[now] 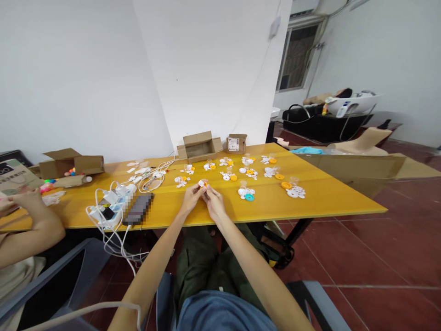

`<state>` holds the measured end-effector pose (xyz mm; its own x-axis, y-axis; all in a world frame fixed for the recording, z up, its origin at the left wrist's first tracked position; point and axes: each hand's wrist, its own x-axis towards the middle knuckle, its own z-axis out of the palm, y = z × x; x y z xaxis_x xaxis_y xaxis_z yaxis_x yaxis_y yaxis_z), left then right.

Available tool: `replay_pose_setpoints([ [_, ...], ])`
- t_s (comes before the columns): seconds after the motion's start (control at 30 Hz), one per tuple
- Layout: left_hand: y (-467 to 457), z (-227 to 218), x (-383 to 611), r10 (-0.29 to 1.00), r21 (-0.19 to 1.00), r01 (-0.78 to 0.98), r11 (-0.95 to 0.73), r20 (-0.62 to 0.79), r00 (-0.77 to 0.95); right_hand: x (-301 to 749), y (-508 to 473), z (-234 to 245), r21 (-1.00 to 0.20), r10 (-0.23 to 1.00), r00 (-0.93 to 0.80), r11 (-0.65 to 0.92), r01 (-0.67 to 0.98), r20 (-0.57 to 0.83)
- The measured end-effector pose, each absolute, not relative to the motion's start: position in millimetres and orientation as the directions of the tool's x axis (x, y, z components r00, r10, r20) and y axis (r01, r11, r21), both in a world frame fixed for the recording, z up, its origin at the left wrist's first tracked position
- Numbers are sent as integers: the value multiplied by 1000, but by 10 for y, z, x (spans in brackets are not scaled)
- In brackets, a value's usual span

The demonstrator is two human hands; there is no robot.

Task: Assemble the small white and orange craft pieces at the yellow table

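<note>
Both hands meet over the front of the yellow table (193,216). Between their fingertips is a small orange-and-white plastic part (203,183); its exact kind is too small to make out. My left hand (191,196) pinches it from the left, and my right hand (214,201) closes on it from the right. Groups of white discs, orange rings and clear cups spread beyond and to the right. Nearest on the right lies a group with a teal ring (249,197); another has an orange ring (285,185) beside white discs (296,192).
Left of my hands are a dark phone (138,208), a power strip (113,216) and tangled white cables (159,181). Cardboard boxes (200,150) stand against the wall. At far left, a co-worker's arm (41,216) rests near colourful small pieces (47,185).
</note>
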<state>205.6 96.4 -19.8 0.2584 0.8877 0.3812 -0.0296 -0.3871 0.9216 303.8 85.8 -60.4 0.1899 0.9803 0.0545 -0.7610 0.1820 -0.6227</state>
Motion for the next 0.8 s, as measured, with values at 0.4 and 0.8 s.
replay_pose_setpoints([
  [0.4, 904, -138, 2033, 908, 954, -66, -293, 299, 294, 3059, 824, -492, -695, 993, 113, 69, -715, -17],
  [0.8, 922, -153, 2030, 910, 951, -65, -302, 308, 279, 3018, 779, -430, -662, 987, 160, 101, -743, -29],
])
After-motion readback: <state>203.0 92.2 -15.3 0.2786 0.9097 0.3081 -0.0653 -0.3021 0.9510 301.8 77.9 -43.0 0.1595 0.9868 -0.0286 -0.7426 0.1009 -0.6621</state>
